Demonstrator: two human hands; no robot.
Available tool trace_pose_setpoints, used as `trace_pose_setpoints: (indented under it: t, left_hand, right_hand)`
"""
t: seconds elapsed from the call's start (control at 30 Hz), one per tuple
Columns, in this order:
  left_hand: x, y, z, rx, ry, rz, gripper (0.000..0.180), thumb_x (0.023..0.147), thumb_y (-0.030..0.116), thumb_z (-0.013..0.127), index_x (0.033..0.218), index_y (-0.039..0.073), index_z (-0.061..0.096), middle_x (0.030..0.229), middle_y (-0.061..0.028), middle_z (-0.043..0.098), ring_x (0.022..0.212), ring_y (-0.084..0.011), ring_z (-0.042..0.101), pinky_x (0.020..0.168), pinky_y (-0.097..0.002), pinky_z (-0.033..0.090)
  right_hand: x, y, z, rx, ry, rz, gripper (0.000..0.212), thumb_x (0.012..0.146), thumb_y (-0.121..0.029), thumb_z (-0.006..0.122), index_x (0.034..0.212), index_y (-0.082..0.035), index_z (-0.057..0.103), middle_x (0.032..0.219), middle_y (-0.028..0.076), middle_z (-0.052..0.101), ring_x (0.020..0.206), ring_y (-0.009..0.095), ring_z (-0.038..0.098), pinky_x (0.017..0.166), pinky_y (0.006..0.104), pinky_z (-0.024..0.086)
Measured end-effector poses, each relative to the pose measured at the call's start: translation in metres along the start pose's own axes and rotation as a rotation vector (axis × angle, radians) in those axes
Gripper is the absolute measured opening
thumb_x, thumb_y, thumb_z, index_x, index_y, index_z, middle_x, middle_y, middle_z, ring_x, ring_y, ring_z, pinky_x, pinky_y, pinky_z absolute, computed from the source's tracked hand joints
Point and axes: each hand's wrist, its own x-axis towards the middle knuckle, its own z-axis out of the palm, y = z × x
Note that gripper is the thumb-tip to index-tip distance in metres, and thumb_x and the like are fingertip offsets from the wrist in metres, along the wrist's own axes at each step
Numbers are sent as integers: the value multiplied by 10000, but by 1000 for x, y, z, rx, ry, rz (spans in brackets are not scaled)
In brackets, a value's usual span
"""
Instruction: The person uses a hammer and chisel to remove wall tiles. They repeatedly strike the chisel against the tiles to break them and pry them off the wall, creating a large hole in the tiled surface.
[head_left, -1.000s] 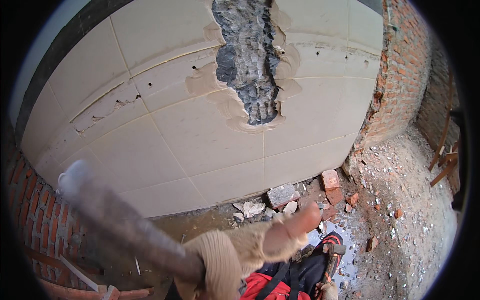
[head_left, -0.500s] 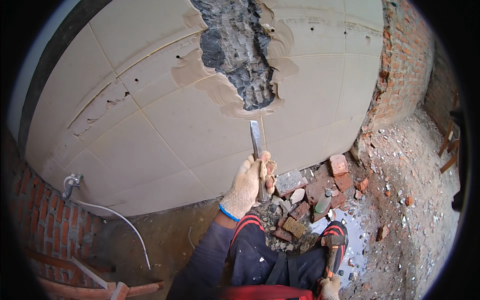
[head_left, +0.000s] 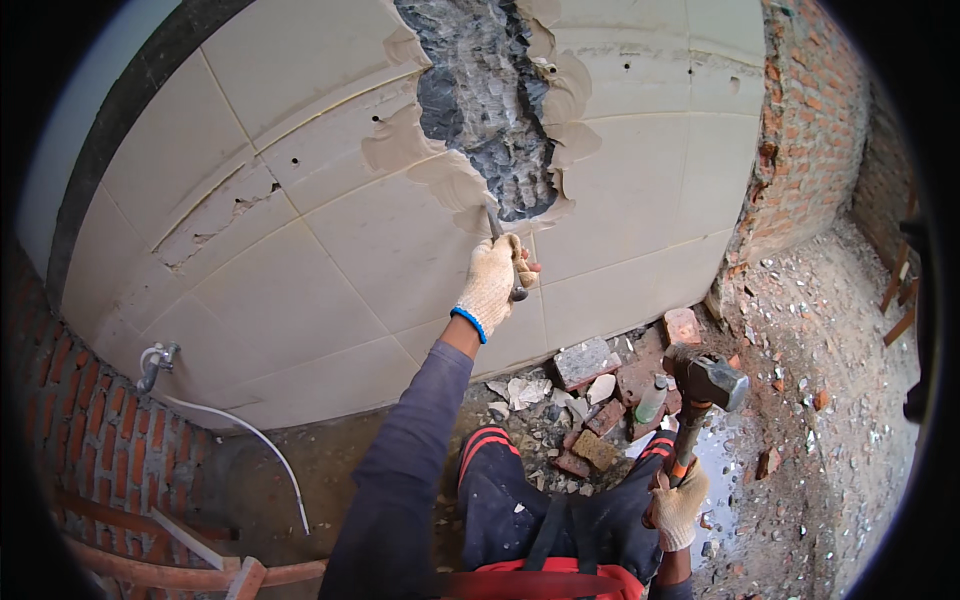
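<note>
Nearest, at the bottom right, the right hand (head_left: pixel 680 505) in a pale work glove is wrapped tight around the handle of one sledgehammer (head_left: pixel 705 395), whose dark steel head stands up above the knees, off the ground. Two dark trouser legs with red stripes (head_left: pixel 500 490) lie between the two arms. Just beyond them, on the wet ground at the foot of the wall, sits a heap of rubble (head_left: pixel 590 400): broken brick pieces, pale tile shards and one small green bottle (head_left: pixel 650 400) among them. To the near left, one white hose (head_left: pixel 250 440) curves down from one metal tap (head_left: pixel 155 362) set in a low brick wall. Farther off, the left arm in a dark sleeve reaches up to the tiled wall (head_left: pixel 330 250); the left hand (head_left: pixel 492 283), gloved with a blue cuff, is clenched around one steel chisel (head_left: pixel 503 250), its tip set against the lower edge of the jagged hole (head_left: pixel 490 110), where grey masonry shows through the broken cream tiles. At the far right stands a bare brick wall (head_left: pixel 815 130) above a gravel-strewn floor.
</note>
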Motion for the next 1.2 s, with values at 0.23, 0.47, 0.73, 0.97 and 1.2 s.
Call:
trace_pose_setpoints:
  t: [0.23, 0.47, 0.73, 0.97, 1.2]
  left_hand:
    - [9, -11, -2, -93, -36, -30, 195, 925, 236, 423, 790, 104, 472, 687, -15, 463, 474, -85, 443, 344, -191, 337]
    - [12, -13, -2, -158, -29, -51, 310, 931, 292, 405, 671, 122, 421, 598, -3, 402, 429, -101, 420, 319, -216, 297]
    - [10, -4, 20, -113, 7, -94, 223, 944, 303, 365, 864, 115, 454, 746, -64, 555, 473, -118, 472, 378, -228, 385]
    - [33, -7, 43, -217, 7, -68, 167, 942, 295, 347, 870, 168, 428, 753, -77, 575, 454, -142, 468, 358, -254, 390]
    - [41, 6, 60, -564, 42, -92, 136, 907, 221, 405, 786, 181, 453, 623, 1, 450, 487, -124, 416, 465, -245, 390]
  right_hand:
    - [3, -25, 28, 4, -14, -163, 94, 714, -4, 594, 789, 10, 539, 665, 37, 554, 593, 112, 490, 588, 250, 422]
    - [2, -24, 38, -6, -14, -230, 218, 705, 1, 628, 920, -3, 589, 874, 92, 613, 809, 186, 606, 745, 302, 464]
    - [1, -40, 35, -51, -108, -269, 85, 730, -49, 592, 783, -16, 535, 645, 10, 548, 605, 115, 509, 571, 254, 404]
    - [-8, -39, 34, 25, -66, -97, 61, 715, -36, 560, 724, -20, 502, 614, -1, 519, 567, 81, 462, 545, 228, 389]
    - [7, -52, 21, 141, 107, -181, 98, 723, 22, 593, 736, -27, 509, 639, 18, 520, 578, 112, 491, 596, 248, 427]
